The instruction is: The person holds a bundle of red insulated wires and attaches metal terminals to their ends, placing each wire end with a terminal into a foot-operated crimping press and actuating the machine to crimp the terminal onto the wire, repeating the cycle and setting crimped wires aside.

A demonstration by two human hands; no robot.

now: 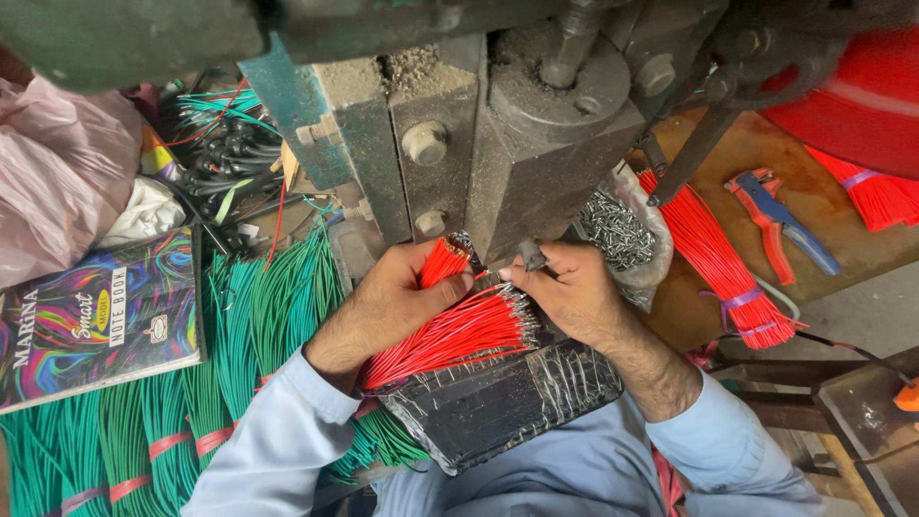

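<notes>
Head view: both hands [392, 292] [565, 287] crowd red wires [450, 335] against the press [498, 144].

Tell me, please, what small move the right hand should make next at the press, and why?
Probably push the single wire a little further under the press head. The right hand pinches something small right at the die, though its tip is hidden, while the left hand holds a bunch of red wires ready beside it.

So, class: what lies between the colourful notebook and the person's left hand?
In the head view, bundles of green wires lie between the notebook and left hand.
</notes>
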